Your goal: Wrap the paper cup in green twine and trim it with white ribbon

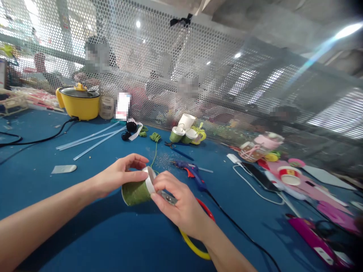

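A paper cup wrapped in green yarn, with a bare white rim, lies tilted on its side in the air. My left hand is closed around its upper side, thumb near the rim. My right hand has its fingertips pinched at the rim. Scissors with red and yellow handles are tucked in that same hand, their metal pivot showing between the fingers and the handles partly hidden under the palm. From the cup a green strand runs back to a small yarn bundle.
A blue glue gun with a black cord lies right of my hands. Behind it are pliers and green-and-white cups. Clear glue sticks and a yellow electric pot stand left. A phone lies right; perforated panels close the back.
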{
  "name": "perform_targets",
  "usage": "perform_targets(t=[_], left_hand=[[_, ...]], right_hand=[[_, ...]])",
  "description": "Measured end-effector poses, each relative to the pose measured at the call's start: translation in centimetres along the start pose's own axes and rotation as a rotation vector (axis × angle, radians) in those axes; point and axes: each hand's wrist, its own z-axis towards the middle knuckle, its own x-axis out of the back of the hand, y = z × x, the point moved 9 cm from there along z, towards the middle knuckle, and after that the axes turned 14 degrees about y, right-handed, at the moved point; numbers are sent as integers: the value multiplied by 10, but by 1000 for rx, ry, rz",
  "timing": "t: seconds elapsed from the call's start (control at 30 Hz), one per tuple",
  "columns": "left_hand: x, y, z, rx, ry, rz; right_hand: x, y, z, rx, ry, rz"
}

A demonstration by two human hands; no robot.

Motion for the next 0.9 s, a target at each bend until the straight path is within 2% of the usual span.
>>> perform_targets(t=[0.13,0.23,0.4,0.63,0.77,0.9], left_hand=[[-12,-11,-3,134,-177,-87],[-16,-18,-6,195,-240,-84],[-13,-24,-4,176,-146,-16],[-13,-12,-4,-24,-89,238],[-11,-7,-3,-105,-42,329],[-13,-3,-5,-130,-72,361]], right_hand=[[1,-2,0,10,-5,58],[1,1,0,-29,-7,109],[-1,12,0,-167,-31,125],[-6,26,-5,-356,-8,115],[-8,31,-6,-395,-18,85],[-9,33,-7,-414,-43,82]])
